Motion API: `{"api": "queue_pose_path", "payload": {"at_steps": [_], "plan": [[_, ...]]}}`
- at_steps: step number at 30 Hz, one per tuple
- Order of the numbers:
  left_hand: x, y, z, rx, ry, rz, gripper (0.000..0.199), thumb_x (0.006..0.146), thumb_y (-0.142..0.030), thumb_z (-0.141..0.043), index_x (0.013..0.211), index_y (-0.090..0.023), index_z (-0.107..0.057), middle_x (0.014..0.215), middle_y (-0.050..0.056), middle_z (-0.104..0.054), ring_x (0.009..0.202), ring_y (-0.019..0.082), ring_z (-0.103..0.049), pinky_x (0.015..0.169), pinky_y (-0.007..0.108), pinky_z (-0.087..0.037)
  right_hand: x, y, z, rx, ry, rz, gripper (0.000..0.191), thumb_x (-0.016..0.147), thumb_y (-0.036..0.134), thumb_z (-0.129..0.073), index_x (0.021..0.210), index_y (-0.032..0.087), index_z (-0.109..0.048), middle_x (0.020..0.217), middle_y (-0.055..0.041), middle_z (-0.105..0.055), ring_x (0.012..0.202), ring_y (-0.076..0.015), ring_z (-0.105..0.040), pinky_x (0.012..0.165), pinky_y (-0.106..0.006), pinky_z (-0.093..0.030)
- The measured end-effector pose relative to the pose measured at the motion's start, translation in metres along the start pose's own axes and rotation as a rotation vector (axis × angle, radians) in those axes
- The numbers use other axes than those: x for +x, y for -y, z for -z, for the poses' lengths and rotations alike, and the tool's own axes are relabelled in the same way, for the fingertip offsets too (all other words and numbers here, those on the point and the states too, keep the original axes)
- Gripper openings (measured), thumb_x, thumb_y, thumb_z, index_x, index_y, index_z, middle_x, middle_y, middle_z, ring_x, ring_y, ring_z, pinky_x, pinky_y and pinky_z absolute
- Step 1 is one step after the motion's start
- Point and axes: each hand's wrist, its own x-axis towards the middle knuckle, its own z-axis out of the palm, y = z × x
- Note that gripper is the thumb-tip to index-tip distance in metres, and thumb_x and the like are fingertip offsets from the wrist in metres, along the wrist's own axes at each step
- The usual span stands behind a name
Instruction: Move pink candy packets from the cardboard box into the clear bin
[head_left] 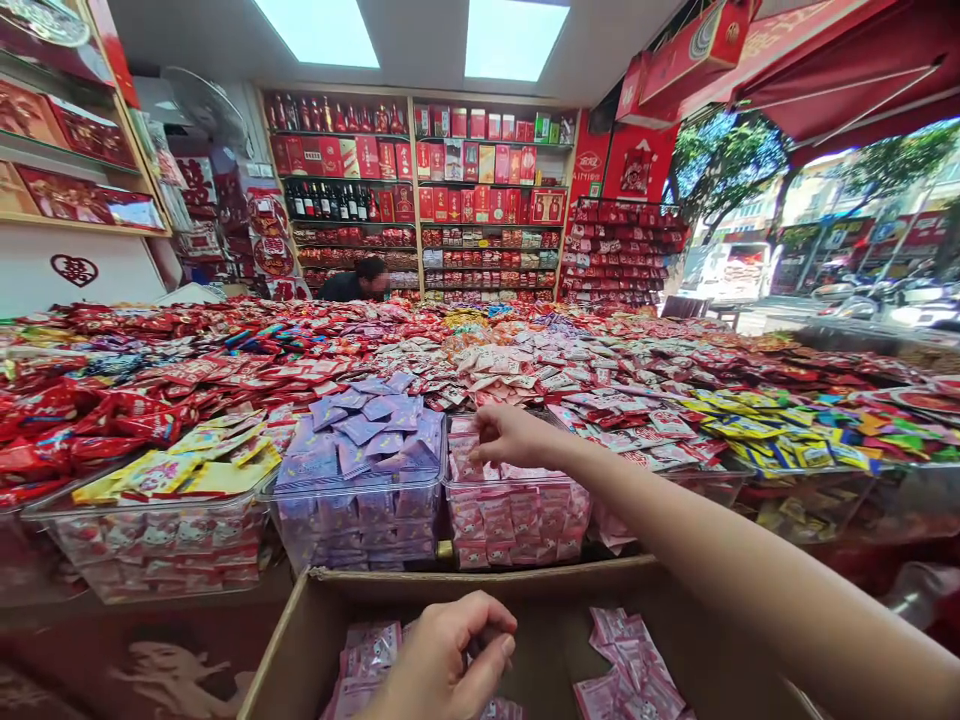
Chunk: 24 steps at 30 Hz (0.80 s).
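Lying beneath both hands point(454, 650): pink packets point(634, 662)

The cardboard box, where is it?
The cardboard box sits bottom centre in the head view, beneath the left hand, just in front of the clear bin of pink packets.

from here, pink packets point(517, 515) under the right grip point(489, 437), yellow-flecked lavender packets point(379, 430) to its left, red-and-white packets point(646, 432) rightward.

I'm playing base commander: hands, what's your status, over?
Right hand at clear bin of pink packets. Left hand half-curled above cardboard box. No obstruction visible.
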Motion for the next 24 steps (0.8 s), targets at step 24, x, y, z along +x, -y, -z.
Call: {"api": "queue_pose_path", "payload": {"at_steps": [24], "plan": [[0.005,0.020,-0.013,0.269,0.089,-0.170,0.016,0.070,-0.011,-0.051,0.080,-0.016,-0.063,0.070,0.003,-0.070,0.056,0.011,-0.061,0.049,0.013,-0.041,-0.004,0.003,-0.001,-0.106,0.270,-0.055,0.006,0.064,0.018,-0.054,0.058,0.015,-0.052,0.049,0.0045,-0.049,0.047,-0.0075,-0.045,0.044,-0.019,-0.032]]}}
